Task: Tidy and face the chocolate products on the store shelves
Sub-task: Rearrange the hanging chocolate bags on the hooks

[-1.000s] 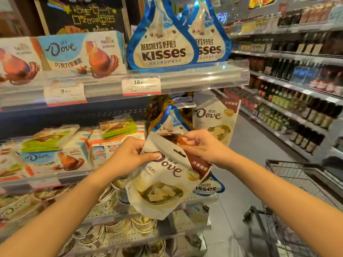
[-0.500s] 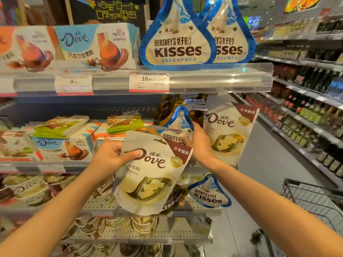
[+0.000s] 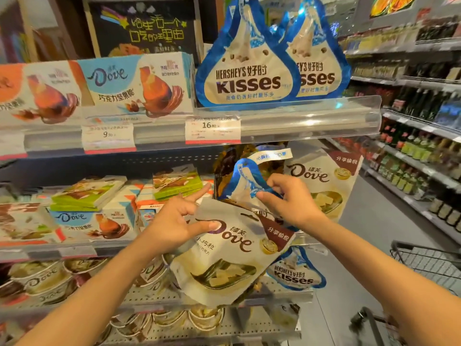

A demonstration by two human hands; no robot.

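At the right end of the middle shelf [image 3: 174, 248], two cream Dove pouches show: one [image 3: 224, 253] tilted in front, its top left corner pinched between thumb and fingers of the left hand [image 3: 174, 223], whose forefinger points out straight, and one [image 3: 324, 181] hanging upright behind by the shelf's right edge. The right hand [image 3: 287, 201] pinches the blue top of a Kisses bag [image 3: 247, 181] just above the front pouch. Four Kisses bags are countable: this one, two on the top shelf [image 3: 311, 121], a front one [image 3: 247, 68] overlapping a rear one [image 3: 321, 63], and one [image 3: 296, 273] low, behind the pouch's lower right. Right of the shelving an aisle [image 3: 369, 221] lies open, with a wire cart [image 3: 429, 263] at its near edge.
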